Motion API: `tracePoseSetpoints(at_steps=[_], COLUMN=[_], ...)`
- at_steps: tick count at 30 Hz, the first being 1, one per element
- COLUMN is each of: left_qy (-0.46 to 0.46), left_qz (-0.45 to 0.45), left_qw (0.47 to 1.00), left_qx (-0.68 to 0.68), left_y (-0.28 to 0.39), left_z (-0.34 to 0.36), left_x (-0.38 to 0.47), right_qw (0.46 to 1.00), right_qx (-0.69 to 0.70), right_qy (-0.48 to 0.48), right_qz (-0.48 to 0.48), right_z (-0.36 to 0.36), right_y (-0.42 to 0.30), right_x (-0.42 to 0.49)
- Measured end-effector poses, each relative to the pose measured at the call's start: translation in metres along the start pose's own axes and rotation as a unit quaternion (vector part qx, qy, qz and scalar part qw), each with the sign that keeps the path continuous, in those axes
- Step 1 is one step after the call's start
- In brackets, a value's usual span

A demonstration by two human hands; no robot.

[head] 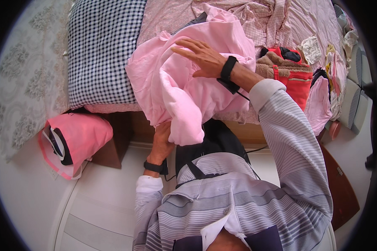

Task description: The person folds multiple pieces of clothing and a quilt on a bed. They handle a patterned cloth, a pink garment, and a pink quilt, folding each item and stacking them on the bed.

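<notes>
A pink garment (182, 97) of soft fabric lies bunched at the near edge of the bed, one thick fold hanging down over that edge. My left hand (164, 136) grips its lower hem, the fingers partly hidden behind the cloth. Across the upper part of the garment rests my right hand (204, 59), palm down, fingers spread and holding nothing. A bit of dark grey cloth (196, 21) shows behind the pink fabric. Each wrist wears a black strap with a small device.
Left of the garment lies a checked pillow (103, 53) on the pink bedding (163, 15). Folded red and brown clothing (289, 75) sits to the right, with more clothes beyond. A pink bag (81, 135) stands on a brown cabinet (113, 153) at lower left.
</notes>
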State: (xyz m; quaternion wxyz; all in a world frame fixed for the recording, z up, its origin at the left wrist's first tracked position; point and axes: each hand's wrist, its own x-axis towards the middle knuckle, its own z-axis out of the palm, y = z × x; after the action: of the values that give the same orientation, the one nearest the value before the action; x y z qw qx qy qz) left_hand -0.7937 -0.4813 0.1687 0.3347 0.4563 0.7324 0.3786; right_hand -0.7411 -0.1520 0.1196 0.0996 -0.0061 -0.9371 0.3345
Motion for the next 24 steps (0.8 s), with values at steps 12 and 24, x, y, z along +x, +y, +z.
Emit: tracePoseSetpoints(at_steps=[12,24], left_qy=[0.027,-0.014], left_qz=[-0.143,-0.205], left_qw=[0.980,0.965], left_qx=[-0.133,-0.164], left_y=[-0.023,-0.066], left_z=[-0.018,-0.032], left_x=[0.018,0.079], right_qw=[0.985,0.973], right_qx=[0.014,-0.079], right_qy=[-0.093,0.056], right_qz=[0.143,0.211], right_z=[-0.011,-0.022], right_y=[-0.007,-0.007], right_x=[-0.039,-0.060])
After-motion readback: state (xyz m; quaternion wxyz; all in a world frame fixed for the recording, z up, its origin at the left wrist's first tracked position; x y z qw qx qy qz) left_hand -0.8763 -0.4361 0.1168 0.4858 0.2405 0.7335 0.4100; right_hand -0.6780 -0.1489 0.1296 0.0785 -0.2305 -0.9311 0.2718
